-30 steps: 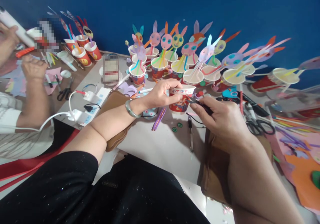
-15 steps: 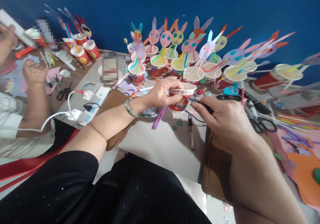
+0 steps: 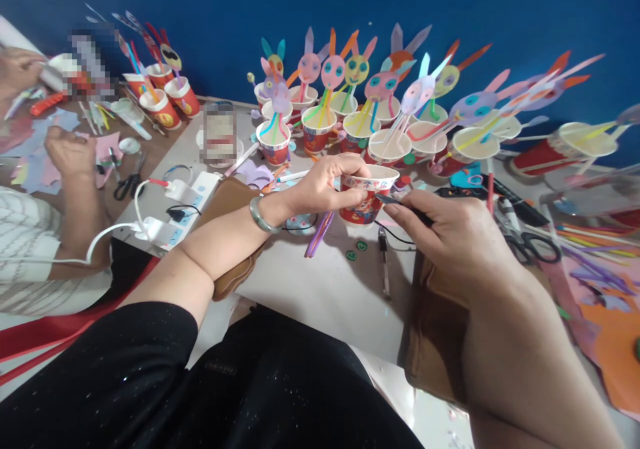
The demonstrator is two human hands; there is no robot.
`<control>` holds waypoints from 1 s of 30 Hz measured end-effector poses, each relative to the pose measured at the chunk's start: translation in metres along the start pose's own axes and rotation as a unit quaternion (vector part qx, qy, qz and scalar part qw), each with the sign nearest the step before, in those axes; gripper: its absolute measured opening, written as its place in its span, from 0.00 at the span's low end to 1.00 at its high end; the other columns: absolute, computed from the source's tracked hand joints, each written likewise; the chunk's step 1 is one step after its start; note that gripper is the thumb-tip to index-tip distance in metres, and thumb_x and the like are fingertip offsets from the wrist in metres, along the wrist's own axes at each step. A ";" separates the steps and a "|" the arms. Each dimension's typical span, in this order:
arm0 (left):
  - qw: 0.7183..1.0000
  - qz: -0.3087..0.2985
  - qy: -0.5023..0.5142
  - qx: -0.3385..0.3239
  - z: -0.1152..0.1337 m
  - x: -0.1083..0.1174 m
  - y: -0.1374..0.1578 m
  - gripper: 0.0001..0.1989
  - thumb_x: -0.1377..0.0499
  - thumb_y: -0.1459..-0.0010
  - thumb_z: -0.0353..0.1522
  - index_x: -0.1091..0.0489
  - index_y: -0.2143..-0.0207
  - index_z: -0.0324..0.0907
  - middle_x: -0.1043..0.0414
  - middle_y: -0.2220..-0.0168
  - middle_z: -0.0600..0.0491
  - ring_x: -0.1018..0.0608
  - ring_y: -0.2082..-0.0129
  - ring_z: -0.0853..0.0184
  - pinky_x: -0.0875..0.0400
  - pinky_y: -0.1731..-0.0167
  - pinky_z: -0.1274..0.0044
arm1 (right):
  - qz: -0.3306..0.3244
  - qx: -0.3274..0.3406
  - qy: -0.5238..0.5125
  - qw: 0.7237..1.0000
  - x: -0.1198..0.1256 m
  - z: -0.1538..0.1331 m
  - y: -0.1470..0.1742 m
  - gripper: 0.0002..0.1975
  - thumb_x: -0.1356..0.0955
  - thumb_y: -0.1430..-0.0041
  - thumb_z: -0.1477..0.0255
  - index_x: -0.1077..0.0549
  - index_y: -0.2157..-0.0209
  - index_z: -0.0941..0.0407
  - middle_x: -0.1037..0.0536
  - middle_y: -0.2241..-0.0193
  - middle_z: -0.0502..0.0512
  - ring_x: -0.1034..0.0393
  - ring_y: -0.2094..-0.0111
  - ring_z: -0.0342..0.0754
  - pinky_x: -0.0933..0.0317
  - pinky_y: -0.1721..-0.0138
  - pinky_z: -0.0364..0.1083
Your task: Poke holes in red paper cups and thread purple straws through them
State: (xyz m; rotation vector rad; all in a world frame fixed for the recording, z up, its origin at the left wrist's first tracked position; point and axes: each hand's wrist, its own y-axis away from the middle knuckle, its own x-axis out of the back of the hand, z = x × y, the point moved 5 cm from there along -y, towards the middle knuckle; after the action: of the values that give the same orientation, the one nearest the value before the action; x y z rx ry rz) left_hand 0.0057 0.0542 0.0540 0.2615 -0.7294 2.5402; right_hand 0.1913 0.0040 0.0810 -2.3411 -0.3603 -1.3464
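Over the pale flat tabletop [image 3: 305, 302], red printed paper cup w/ white rim [image 3: 357, 215] is clamped in person's L hand [image 3: 334, 185], thumb across front wall, fingers at rim. R hand [image 3: 447, 229] grips slim dark pointed tool [image 3: 384, 199], tip at cup's R side; can't tell if it pierces. Hands apart, cup betw. Nr cup: thin purple straws [image 3: 319, 237], 2 sm. green discs [image 3: 361, 245], slim pen [image 3: 385, 262]. Behind: paper cups w/ long-eared paper faces [image 3: 332, 72].
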 end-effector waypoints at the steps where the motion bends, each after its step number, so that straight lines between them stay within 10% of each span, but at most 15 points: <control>1: 1.000 -0.002 0.003 -0.001 0.001 0.000 0.000 0.09 0.37 0.46 0.36 0.31 0.73 0.42 0.32 0.72 0.55 0.30 0.69 0.69 0.32 0.60 0.71 | -0.002 0.000 -0.006 1.000 0.000 0.000 0.000 0.20 0.35 0.31 0.56 0.29 0.73 0.54 0.33 0.81 0.49 0.45 0.79 0.43 0.52 0.71 0.46; 30: 0.997 0.036 0.060 0.030 -0.005 -0.004 0.001 0.15 0.35 0.42 0.44 0.30 0.69 0.42 0.29 0.69 0.54 0.29 0.66 0.69 0.31 0.60 0.72 | 0.052 -0.042 -0.079 0.995 -0.004 0.000 0.000 0.20 0.34 0.33 0.57 0.30 0.75 0.55 0.38 0.84 0.45 0.47 0.80 0.40 0.51 0.75 0.44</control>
State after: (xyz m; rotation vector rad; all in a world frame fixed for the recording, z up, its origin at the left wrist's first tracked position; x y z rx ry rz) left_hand 0.0090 0.0546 0.0483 0.1026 -0.6287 2.6231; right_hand 0.1893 0.0043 0.0776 -2.5063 -0.2291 -1.1530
